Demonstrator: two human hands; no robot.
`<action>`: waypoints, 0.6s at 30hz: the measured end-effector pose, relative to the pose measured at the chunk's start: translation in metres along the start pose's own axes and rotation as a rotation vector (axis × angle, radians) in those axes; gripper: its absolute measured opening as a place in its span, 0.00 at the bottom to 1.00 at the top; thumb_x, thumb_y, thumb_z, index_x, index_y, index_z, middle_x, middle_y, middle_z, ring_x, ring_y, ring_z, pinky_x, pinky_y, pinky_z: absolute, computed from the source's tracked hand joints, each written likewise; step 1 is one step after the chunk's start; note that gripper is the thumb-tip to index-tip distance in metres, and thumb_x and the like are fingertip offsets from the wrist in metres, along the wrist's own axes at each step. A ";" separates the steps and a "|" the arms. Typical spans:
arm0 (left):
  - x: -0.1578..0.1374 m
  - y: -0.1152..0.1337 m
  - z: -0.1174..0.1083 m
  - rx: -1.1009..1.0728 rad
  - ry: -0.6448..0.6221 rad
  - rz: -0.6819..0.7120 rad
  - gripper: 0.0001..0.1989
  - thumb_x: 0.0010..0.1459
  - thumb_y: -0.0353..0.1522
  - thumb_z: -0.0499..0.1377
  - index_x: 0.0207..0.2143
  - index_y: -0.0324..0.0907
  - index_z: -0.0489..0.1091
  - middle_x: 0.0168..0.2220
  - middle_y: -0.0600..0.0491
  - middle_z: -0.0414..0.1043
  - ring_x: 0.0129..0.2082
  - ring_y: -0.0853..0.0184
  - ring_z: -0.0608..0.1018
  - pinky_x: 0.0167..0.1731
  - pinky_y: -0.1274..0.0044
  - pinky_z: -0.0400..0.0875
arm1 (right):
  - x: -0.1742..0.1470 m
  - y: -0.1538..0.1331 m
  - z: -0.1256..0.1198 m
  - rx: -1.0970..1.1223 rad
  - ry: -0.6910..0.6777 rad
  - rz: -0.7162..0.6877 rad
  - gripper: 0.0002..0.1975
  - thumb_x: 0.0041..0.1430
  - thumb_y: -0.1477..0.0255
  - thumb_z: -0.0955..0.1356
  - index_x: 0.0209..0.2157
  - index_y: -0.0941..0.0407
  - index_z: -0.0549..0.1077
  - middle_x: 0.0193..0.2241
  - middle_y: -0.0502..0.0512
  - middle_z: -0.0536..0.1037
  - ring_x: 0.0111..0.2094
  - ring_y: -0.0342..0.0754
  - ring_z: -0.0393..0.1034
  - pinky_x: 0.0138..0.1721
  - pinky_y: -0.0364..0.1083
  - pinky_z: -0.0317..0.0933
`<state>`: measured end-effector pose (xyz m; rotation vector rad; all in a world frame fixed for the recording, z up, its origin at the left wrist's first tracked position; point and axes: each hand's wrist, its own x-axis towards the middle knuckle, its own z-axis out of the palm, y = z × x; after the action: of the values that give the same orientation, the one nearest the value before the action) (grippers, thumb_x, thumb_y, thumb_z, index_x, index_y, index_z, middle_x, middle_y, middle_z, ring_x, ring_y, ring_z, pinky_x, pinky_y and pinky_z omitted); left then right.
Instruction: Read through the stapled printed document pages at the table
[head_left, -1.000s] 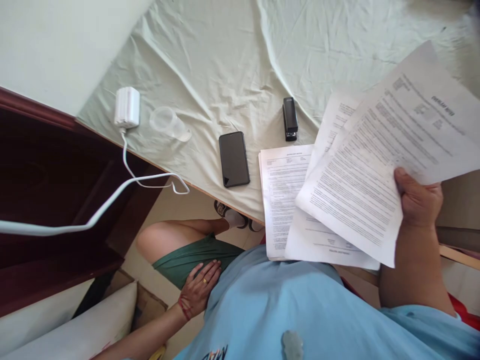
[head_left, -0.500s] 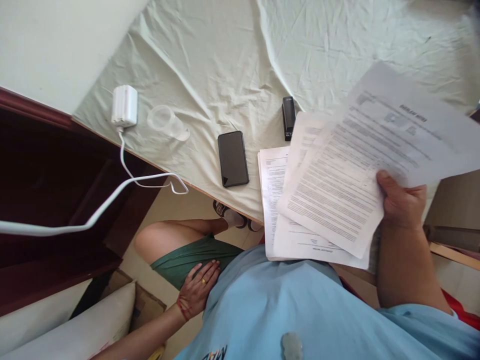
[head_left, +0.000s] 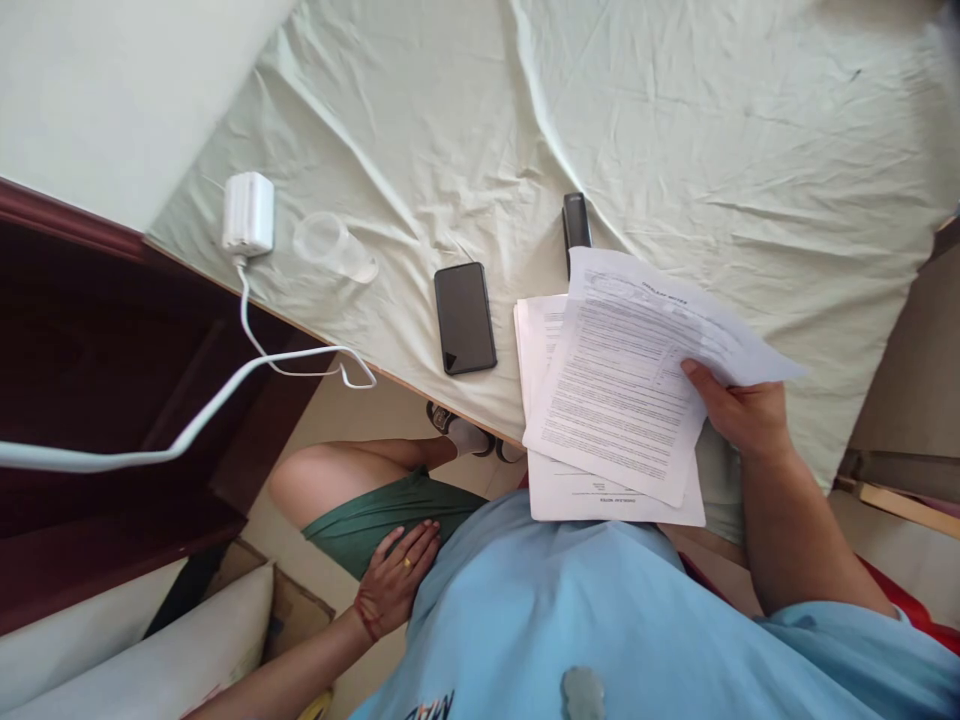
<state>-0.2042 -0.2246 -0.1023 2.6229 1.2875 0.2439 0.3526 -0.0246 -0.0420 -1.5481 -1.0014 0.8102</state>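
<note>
My right hand (head_left: 750, 412) grips printed sheets of paper (head_left: 622, 370) by their right edge, thumb on top and fingers underneath. The sheets lie slanted over a stack of printed papers (head_left: 536, 330) at the table's near edge. Their upper right corner bends up off the cloth. Resting on my thigh, my left hand (head_left: 401, 570) lies flat with nothing in it; a ring and a red wrist thread show. Just beyond the sheets is a black stapler (head_left: 577, 222), its near end covered by paper. A dark phone (head_left: 466, 318) lies left of the stack.
A pale green cloth (head_left: 420, 120) covers the table. On its left side are a white charger (head_left: 249, 213) with a white cable (head_left: 187, 435) running off the edge, and a clear plastic cup (head_left: 334, 245) lying on its side. Dark red furniture (head_left: 112, 380) stands at the left.
My right hand has moved left and toward me, bringing the lifted sheets down over the stack. They now cover the stapler's near end. My left hand stays on my thigh.
</note>
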 end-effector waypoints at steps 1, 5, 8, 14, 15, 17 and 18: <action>0.000 0.000 0.000 0.000 -0.001 0.000 0.22 0.68 0.24 0.50 0.58 0.45 0.76 0.57 0.46 0.83 0.59 0.62 0.82 0.73 0.66 0.54 | 0.000 0.000 0.000 -0.055 -0.016 -0.041 0.10 0.54 0.65 0.81 0.40 0.45 0.86 0.38 0.49 0.86 0.44 0.56 0.82 0.56 0.58 0.78; 0.000 0.000 0.000 -0.001 -0.013 -0.008 0.23 0.68 0.24 0.49 0.58 0.45 0.76 0.57 0.46 0.83 0.59 0.61 0.82 0.73 0.65 0.55 | -0.001 0.004 -0.004 -0.231 -0.006 -0.108 0.06 0.58 0.62 0.79 0.37 0.46 0.86 0.36 0.47 0.87 0.40 0.57 0.83 0.50 0.58 0.80; -0.001 0.000 0.001 -0.012 -0.005 -0.008 0.24 0.69 0.23 0.49 0.59 0.45 0.76 0.57 0.46 0.83 0.59 0.61 0.82 0.72 0.64 0.55 | -0.002 0.008 -0.005 -0.262 -0.002 -0.090 0.06 0.59 0.61 0.78 0.37 0.46 0.86 0.37 0.47 0.87 0.40 0.58 0.83 0.48 0.59 0.80; 0.000 0.001 -0.001 -0.004 -0.013 -0.010 0.24 0.70 0.23 0.49 0.60 0.45 0.76 0.57 0.47 0.83 0.59 0.61 0.82 0.72 0.64 0.56 | -0.004 0.005 0.001 -0.309 0.035 -0.121 0.09 0.59 0.60 0.77 0.39 0.48 0.86 0.37 0.50 0.87 0.40 0.58 0.83 0.47 0.57 0.78; 0.000 0.001 -0.001 0.002 -0.012 -0.007 0.24 0.69 0.23 0.49 0.59 0.45 0.76 0.57 0.47 0.83 0.59 0.61 0.82 0.72 0.65 0.55 | -0.004 0.004 0.002 -0.320 0.041 -0.126 0.10 0.59 0.59 0.77 0.39 0.50 0.85 0.37 0.51 0.87 0.40 0.58 0.83 0.46 0.56 0.77; 0.001 0.001 -0.001 0.005 -0.009 -0.004 0.24 0.69 0.23 0.49 0.59 0.45 0.76 0.57 0.47 0.83 0.59 0.61 0.82 0.73 0.65 0.55 | -0.003 0.002 0.004 -0.356 0.052 -0.136 0.12 0.59 0.58 0.76 0.36 0.53 0.84 0.33 0.52 0.86 0.36 0.57 0.81 0.41 0.55 0.76; 0.002 0.002 -0.002 0.003 -0.007 -0.004 0.24 0.68 0.23 0.49 0.59 0.45 0.76 0.57 0.46 0.83 0.59 0.62 0.82 0.73 0.65 0.55 | -0.002 0.001 0.004 -0.388 0.057 -0.142 0.13 0.59 0.58 0.76 0.33 0.54 0.83 0.30 0.53 0.85 0.33 0.57 0.80 0.38 0.55 0.75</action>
<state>-0.2024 -0.2241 -0.1000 2.6210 1.2920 0.2314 0.3479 -0.0249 -0.0438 -1.7900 -1.2639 0.4877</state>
